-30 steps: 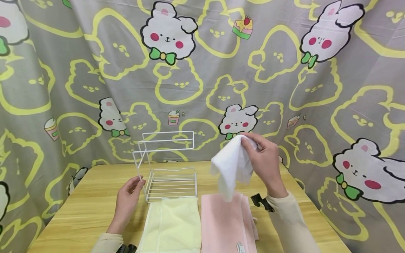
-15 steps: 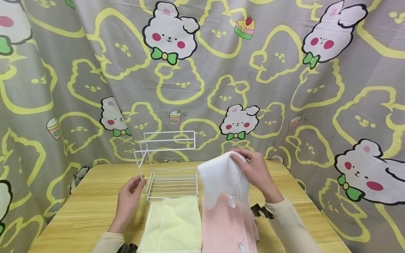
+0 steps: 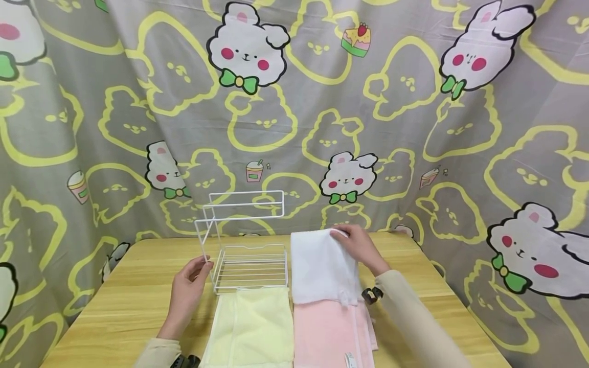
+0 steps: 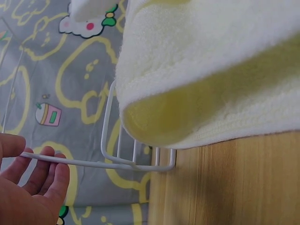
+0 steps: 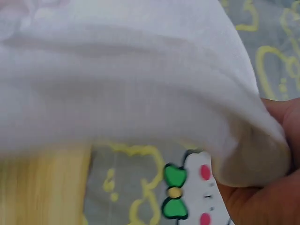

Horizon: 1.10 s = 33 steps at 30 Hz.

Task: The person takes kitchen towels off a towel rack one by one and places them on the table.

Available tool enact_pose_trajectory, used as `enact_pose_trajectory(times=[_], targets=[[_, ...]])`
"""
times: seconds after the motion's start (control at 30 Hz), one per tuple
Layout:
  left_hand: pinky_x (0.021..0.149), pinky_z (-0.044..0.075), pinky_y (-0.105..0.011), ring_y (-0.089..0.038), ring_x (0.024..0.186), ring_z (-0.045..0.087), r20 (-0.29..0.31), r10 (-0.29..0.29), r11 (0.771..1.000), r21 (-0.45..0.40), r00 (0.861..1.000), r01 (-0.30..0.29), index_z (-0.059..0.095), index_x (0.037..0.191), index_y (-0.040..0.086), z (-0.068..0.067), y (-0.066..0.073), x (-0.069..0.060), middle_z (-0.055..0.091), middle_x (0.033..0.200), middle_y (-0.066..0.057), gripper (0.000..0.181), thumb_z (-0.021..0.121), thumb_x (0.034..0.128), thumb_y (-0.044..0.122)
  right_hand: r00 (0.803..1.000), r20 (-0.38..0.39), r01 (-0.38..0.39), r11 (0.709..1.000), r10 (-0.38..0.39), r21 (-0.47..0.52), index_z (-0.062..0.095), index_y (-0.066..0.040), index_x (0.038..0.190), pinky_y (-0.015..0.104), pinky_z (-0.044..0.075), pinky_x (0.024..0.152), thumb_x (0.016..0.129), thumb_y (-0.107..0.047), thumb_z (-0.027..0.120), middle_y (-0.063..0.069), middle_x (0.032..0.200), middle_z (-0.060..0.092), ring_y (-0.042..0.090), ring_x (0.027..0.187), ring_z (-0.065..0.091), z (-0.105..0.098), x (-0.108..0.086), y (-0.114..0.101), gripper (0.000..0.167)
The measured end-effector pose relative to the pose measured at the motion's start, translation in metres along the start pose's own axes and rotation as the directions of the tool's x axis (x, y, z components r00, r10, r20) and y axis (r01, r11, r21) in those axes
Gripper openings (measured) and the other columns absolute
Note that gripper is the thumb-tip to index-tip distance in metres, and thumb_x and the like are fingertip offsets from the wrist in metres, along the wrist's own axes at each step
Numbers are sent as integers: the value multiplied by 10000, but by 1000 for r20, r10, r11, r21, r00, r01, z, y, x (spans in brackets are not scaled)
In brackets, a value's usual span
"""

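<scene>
My right hand point(image 3: 361, 246) pinches the top right part of a white towel point(image 3: 322, 268). The towel's lower edge lies over the far end of a folded pink towel point(image 3: 329, 332), and its upper part is lifted. In the right wrist view the white towel point(image 5: 140, 93) fills much of the picture, held between thumb and fingers. At the left, my left hand point(image 3: 189, 281) holds an upright wire of a white wire rack point(image 3: 250, 268); the left wrist view shows thumb and fingers round that wire. A folded yellow towel point(image 3: 250, 327) lies just in front of the rack.
The wooden table point(image 3: 124, 306) carries everything. Behind it hangs a grey curtain point(image 3: 294, 102) with rabbit prints. The rack's upper arm point(image 3: 244, 204) juts out above its base. A small white tag point(image 3: 350, 360) shows on the pink towel.
My right hand has moved down and slightly left, lowering the white towel, which has spread out flatter over the pink towel's far end. The left hand has stayed on the rack.
</scene>
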<state>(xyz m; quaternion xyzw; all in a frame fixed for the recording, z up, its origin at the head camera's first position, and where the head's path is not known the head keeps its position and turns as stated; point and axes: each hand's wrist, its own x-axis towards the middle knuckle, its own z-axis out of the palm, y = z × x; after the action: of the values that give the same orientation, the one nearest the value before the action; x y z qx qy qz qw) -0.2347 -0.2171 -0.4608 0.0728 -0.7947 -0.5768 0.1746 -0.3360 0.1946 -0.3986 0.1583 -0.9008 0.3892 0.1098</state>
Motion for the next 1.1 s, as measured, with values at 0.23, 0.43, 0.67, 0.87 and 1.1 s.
enact_pose_trajectory(times=[0.23,0.43,0.67,0.87,1.1], targets=[[825,482,-65,9,1027,624,7,-5,1000,8,1000,5,631,1344,61,-3,-1,-1,678,1299,-170,372,570,1065,300,998,65,-18,997,23,-76,746,-41,1184,526,512,1031,1016,-215,654,167,1224,726,366,1179,652,24,27,34,259],[827,484,-66,15,1023,622,13,-8,1000,3,1000,8,627,1350,42,-2,-2,-2,678,1302,-175,385,573,1064,294,992,105,-58,996,64,-64,758,-18,1142,522,517,1023,996,-166,678,173,1194,735,367,1165,657,45,34,59,223],[821,490,-68,-62,1055,650,4,-8,1000,-6,1000,8,638,1335,41,2,-2,-1,685,1290,-179,356,581,1062,263,993,116,-26,995,37,-98,761,-4,1119,521,509,1026,992,-123,673,166,1155,746,366,1148,662,57,32,75,195],[817,495,-68,-50,1053,648,4,-10,1000,0,1000,10,644,1336,51,4,0,-2,684,1297,-174,357,588,1058,269,989,87,-114,993,116,-20,716,-4,1220,516,506,1036,1023,-157,636,170,1226,719,363,1179,646,54,25,87,261],[821,492,-63,58,996,609,0,-2,1000,3,1000,2,644,1343,59,1,-2,-2,682,1301,-173,376,595,1054,295,981,93,-177,982,170,73,623,-13,1372,537,461,1097,1059,-251,586,167,1349,661,389,1290,579,41,15,92,395]])
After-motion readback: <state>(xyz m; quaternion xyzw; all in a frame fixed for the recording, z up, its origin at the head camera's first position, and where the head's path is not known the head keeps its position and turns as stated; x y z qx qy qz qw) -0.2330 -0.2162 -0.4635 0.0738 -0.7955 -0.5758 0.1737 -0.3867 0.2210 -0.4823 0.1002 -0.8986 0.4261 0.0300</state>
